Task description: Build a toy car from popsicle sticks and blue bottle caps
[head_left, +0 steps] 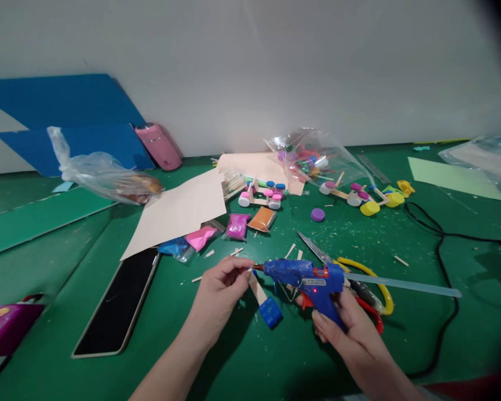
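My right hand point(342, 328) is wrapped round the handle of a blue glue gun point(294, 273), whose clear glue stick juts out to the right. Between the fingertips of my left hand point(223, 292) is the upper end of a wooden stick point(258, 291). A blue cap point(270, 312) sits at the lower end of that stick. The gun's nozzle points left and meets the stick's top by my left fingertips; whether it touches is hidden. Scissors point(313, 248) and a tool with yellow and red handles point(384, 295) lie behind the gun.
Small wheeled stick models point(262, 197) stand at the back beside a clear bag point(338, 159). Clay packets point(237, 226), a purple cap point(318, 214), and a paper sheet point(179, 211) lie nearer. A phone point(119, 306) is at left; a black cable point(442, 278) curves at right.
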Demonstrator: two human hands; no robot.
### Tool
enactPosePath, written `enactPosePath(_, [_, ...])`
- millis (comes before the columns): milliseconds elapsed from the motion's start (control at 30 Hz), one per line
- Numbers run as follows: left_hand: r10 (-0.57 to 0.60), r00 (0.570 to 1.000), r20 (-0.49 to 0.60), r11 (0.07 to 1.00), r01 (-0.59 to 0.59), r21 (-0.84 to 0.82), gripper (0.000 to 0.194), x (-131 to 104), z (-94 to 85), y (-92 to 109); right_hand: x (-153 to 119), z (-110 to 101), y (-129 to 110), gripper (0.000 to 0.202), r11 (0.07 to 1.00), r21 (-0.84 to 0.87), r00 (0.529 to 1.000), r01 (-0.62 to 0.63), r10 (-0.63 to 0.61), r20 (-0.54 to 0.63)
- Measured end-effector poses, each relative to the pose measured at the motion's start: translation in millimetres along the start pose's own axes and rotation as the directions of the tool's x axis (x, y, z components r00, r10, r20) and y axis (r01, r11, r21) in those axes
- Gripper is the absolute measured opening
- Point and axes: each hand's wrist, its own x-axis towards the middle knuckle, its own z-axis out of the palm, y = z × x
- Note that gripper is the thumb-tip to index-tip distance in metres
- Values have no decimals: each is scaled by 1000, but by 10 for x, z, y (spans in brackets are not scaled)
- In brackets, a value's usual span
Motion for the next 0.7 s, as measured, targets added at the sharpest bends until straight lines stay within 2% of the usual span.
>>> enactPosePath(200, [-13, 1000, -20, 999, 13, -30, 13, -10, 2, 15, 21, -26, 19, 43, 1000, -12, 1000, 22, -22, 5])
enactPosePath(700, [-7, 1000, 27, 1000, 7, 18, 14, -13, -7, -24, -15, 10, -9, 39, 1000, 0, 1000, -1, 1, 13])
